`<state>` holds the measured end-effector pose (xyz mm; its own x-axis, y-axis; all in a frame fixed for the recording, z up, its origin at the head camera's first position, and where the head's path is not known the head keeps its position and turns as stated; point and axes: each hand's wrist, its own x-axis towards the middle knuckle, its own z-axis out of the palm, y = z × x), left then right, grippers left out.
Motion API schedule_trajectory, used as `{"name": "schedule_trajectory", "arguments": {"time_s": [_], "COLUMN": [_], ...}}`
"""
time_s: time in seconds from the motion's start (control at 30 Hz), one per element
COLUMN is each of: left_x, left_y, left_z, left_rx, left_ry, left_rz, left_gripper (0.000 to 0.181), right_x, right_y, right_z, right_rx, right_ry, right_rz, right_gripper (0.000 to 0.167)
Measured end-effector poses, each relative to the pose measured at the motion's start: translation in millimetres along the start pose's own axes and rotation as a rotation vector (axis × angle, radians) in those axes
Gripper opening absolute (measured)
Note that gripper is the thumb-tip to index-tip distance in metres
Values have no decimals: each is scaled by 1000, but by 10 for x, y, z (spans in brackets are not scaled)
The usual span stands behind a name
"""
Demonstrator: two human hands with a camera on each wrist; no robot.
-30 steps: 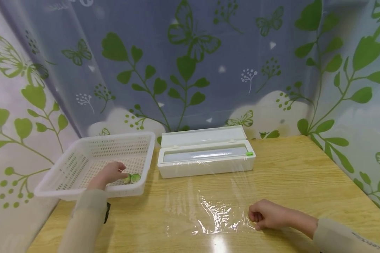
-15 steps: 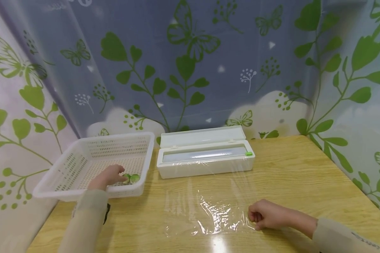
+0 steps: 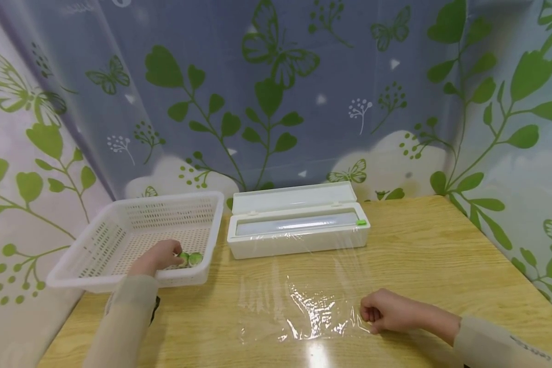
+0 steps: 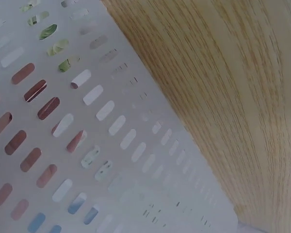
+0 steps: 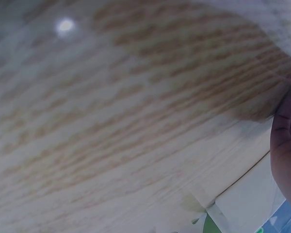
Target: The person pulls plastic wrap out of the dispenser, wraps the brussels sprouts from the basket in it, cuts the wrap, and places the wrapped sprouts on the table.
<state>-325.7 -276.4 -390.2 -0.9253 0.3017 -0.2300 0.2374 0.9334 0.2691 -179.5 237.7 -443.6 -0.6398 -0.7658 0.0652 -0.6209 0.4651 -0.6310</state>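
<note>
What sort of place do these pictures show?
Probably a makeshift tabletop workspace, perhaps a curtained booth: blue-and-white, leaf-printed hangings surround three sides of a yellowish wood-grain table, which holds a white perforated plastic basket.

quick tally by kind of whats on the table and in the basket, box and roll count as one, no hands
Basket: 1
Wrap box: 1
Pulled-out plastic film: 1
Green vegetable pieces: 2 in view
Total: 5 in view
</note>
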Motion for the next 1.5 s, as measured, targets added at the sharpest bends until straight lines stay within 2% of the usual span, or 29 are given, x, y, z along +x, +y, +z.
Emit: {"name": "schedule_trajectory", "arguments": {"time_s": [0.2, 0.33, 0.53, 0.63, 0.83, 1.03, 1.3, 1.5], "left_x": [4, 3, 2, -2, -49, -165, -329, -331], "left_y": [4, 4, -5, -6, -4, 86, 370, 625], "left_z": [2, -4, -13, -23, -99, -224, -425, -381], "left_rx": [14, 3, 7, 6, -24, -137, -317, -414], "left_ry": [20, 22, 13, 31, 119, 236, 447, 476], "left_rz": [15, 11, 37, 42, 73, 92, 112, 152], "left_gripper": [13, 16, 27, 22, 22, 26, 35, 37], "right_x": [2, 10, 14, 13, 30, 66, 68, 31], "right_y": [-12, -9, -3, -3, 1, -2, -8, -11], "right_z": [-12, -14, -17, -15, 7, 31, -4, -6], "right_rx": [6, -3, 0, 5, 8, 15, -6, -11], "right_ry": [-1, 3, 8, 6, 3, -1, -1, -1], "right_rz": [-4, -14, -14, -9, -14, -27, -16, -32], "right_gripper": [25, 25, 25, 25, 24, 24, 24, 24]}}
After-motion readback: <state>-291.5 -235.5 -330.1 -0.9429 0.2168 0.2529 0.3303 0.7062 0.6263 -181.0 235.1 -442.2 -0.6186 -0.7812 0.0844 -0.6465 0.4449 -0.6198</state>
